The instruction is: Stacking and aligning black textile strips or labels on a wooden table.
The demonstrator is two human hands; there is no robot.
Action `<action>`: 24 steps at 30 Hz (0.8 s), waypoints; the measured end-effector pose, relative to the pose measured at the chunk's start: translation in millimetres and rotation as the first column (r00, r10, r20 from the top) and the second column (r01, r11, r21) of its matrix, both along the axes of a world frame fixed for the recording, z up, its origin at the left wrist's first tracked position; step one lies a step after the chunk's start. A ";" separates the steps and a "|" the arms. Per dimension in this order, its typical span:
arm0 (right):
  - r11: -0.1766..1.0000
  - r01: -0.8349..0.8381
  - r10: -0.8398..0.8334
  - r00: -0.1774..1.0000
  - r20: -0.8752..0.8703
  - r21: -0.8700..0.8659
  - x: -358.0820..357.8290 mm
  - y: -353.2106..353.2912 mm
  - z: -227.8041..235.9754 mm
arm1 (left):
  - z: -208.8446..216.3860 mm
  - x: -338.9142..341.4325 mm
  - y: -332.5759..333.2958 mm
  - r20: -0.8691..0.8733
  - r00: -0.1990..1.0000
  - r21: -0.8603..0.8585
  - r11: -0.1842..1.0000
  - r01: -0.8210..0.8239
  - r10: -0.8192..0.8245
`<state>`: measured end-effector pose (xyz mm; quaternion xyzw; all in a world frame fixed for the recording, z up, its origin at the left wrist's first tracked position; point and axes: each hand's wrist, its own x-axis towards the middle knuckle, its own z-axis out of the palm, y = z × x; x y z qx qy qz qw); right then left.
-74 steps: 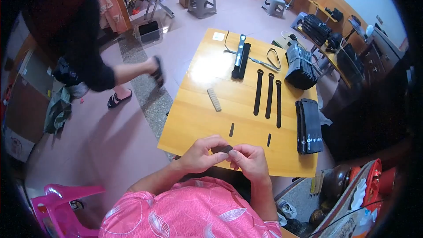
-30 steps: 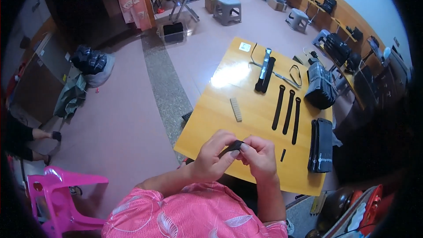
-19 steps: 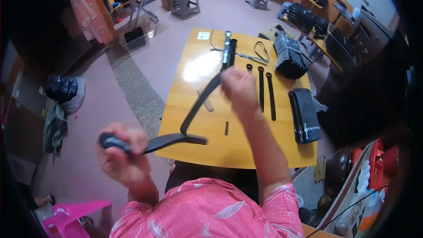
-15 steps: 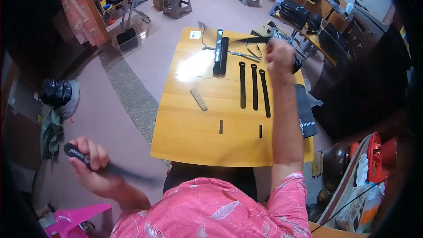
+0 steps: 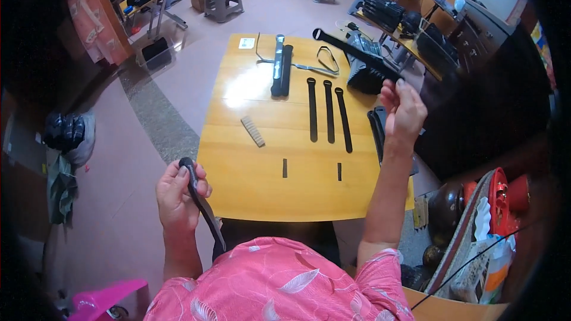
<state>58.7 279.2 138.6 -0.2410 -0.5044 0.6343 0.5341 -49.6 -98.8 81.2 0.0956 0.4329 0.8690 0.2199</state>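
Note:
My left hand (image 5: 181, 193) is closed on a black strap (image 5: 209, 220) that hangs down in front of me, left of the table's near edge. Above the table's right side, my right hand (image 5: 404, 107) pinches one end of another black strap (image 5: 357, 53). That strap slants up to the left and ends in a ring-shaped slot. Three more black straps, the middle one (image 5: 329, 113) among them, lie side by side on the table (image 5: 238, 187), slotted ends away from me. Nearer to me are two short black strips, a left one (image 5: 285, 167) and a right one (image 5: 339, 172).
A tan ridged strip (image 5: 253, 131) lies on the table's left half. Farther back are a bound black bundle (image 5: 287, 71) and a grey cord (image 5: 309, 68). A dark bundle (image 5: 363, 77) sits at the back right. Grey stools (image 5: 223, 0) stand beyond on the floor.
My left hand has come in toward the table's near-left corner with its strap. My right hand has moved right and nearer to me, its strap now fully in sight above the table.

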 end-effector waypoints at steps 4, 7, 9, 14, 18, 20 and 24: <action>0.993 -0.026 0.019 0.998 -0.064 -0.112 32.1 -14.3 -22.9 | -2.9 0.8 8.6 -0.004 1.000 -0.047 0.999 0.021 -0.021; 0.998 -0.007 0.006 1.000 -0.009 -0.064 53.7 -39.6 -19.0 | -6.6 -3.8 19.8 -0.082 0.997 -0.251 0.968 -0.009 -0.012; 0.999 0.010 -0.009 1.000 0.013 -0.048 69.6 -54.8 -14.5 | -19.2 -17.4 32.5 -0.212 0.975 -0.447 0.894 -0.040 -0.063; 0.956 0.133 -0.194 0.955 0.224 0.263 103.9 -80.3 -13.3 | -51.3 -72.6 82.1 -0.330 0.918 -0.704 0.705 -0.085 -0.220; 0.893 0.145 -0.271 0.929 0.253 0.426 117.9 -99.1 -4.4 | -118.0 -110.5 98.0 -0.649 0.580 -0.761 0.413 -0.501 -0.492; 0.893 0.131 -0.242 0.947 0.213 0.430 127.1 -101.8 -4.5 | -104.4 -97.4 102.6 -0.776 0.409 -0.608 0.400 -0.686 -0.480; 0.920 -0.014 -0.055 0.985 0.166 0.391 140.5 -105.5 -12.6 | -55.3 -46.6 111.0 -0.768 0.519 -0.629 0.594 -0.501 -0.376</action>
